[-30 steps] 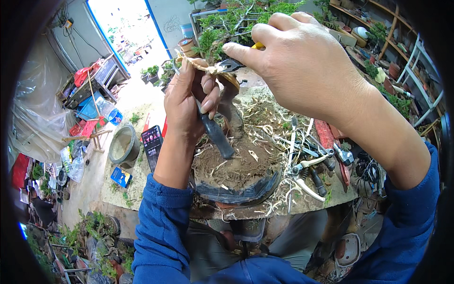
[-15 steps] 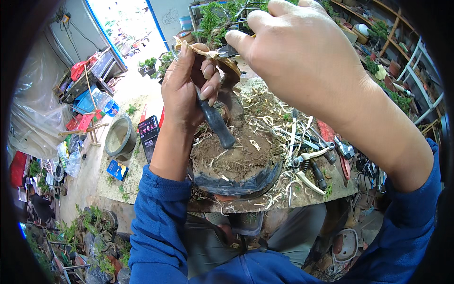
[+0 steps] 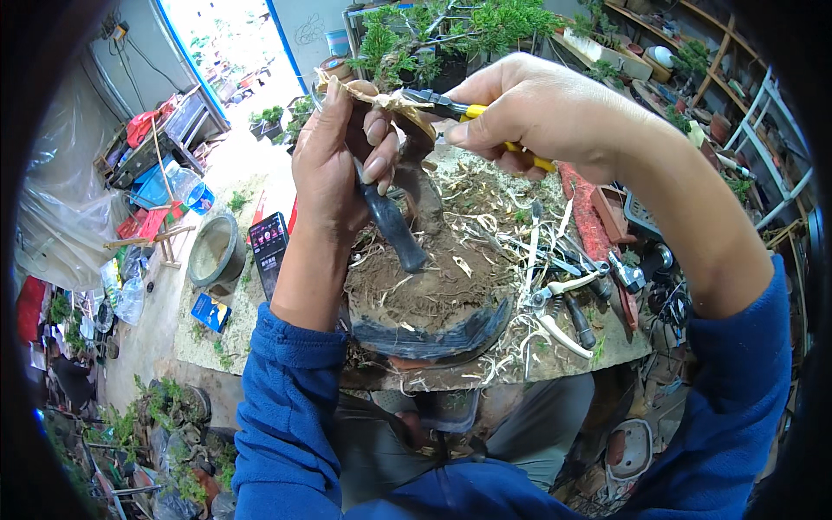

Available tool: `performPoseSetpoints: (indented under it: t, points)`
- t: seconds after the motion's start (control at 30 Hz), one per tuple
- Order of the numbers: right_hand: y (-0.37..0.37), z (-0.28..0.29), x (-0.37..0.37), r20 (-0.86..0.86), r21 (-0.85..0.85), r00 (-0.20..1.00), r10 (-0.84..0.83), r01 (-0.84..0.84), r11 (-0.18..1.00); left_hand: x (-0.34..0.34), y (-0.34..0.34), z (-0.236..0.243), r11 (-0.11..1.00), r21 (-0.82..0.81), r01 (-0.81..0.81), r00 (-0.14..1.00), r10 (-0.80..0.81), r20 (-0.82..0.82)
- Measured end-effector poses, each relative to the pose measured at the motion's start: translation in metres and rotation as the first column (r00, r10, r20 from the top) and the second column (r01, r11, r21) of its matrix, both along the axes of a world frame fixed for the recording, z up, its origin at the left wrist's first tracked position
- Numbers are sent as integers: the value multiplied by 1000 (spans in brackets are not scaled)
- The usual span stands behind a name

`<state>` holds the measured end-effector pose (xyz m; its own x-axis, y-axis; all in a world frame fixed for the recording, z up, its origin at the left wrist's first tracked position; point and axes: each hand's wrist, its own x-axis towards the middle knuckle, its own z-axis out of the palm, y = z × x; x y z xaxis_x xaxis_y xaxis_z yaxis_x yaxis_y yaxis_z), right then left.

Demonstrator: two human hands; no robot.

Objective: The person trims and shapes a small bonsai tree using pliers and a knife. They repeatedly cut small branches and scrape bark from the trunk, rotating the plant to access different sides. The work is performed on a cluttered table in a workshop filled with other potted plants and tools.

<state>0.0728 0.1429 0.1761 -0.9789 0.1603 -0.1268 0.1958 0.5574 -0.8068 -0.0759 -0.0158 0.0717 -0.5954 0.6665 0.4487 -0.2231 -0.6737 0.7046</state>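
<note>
A bonsai tree trunk (image 3: 422, 192) rises from a mound of soil (image 3: 438, 293) in a dark, low-rimmed pot (image 3: 425, 336). At its upper part is pale, stripped wood (image 3: 390, 101) with frayed strands. My left hand (image 3: 325, 169) is closed around a black-handled tool (image 3: 394, 230) with a curved metal end, and its fingers rest by the stripped wood. My right hand (image 3: 555, 108) grips pliers (image 3: 472, 110) with yellow-and-black handles. The plier jaws meet a pale strand on the wood's right side; whether they clamp it I cannot tell.
Wood shavings, cutters with pale handles (image 3: 568, 286) and other hand tools litter the table's right side. Left of the pot lie a phone (image 3: 269, 247), a round grey pot (image 3: 218, 250) and a small blue box (image 3: 211, 313). Green juniper foliage (image 3: 494, 26) spreads beyond my hands.
My right hand has come down and turned, so the pliers and their yellow handles now show. More green foliage is visible behind it. My left hand stays nearly in place.
</note>
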Motion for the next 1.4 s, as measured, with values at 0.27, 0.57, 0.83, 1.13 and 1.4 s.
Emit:
performPoseSetpoints:
  t: [0.27, 0.57, 0.83, 1.13, 1.4]
  points:
    - [-3, -47, 2, -59, -869, 996, 67, -84, 487, -5, -1, 0, 998, -25, -54, 998, 53, -17]
    - [-13, -69, -4, -517, -170, 854, -59, -35, 985, -2, -1, -2, 999, -10, -41, 999, 41, -10]
    - [9, -27, -13, -379, 400, 915, 141, 25, 916, -3, 1, -3, 1000, -6, -20, 1000, 21, 19]
    - [0, -45, -12, -219, -285, 976, 24, -87, 955, 2, 0, 1, 999, -18, -46, 999, 46, -8]
    - [-15, -60, -5, -79, -878, 986, -148, 1, 478, -2, -1, -1, 999, -22, -41, 999, 41, -3]
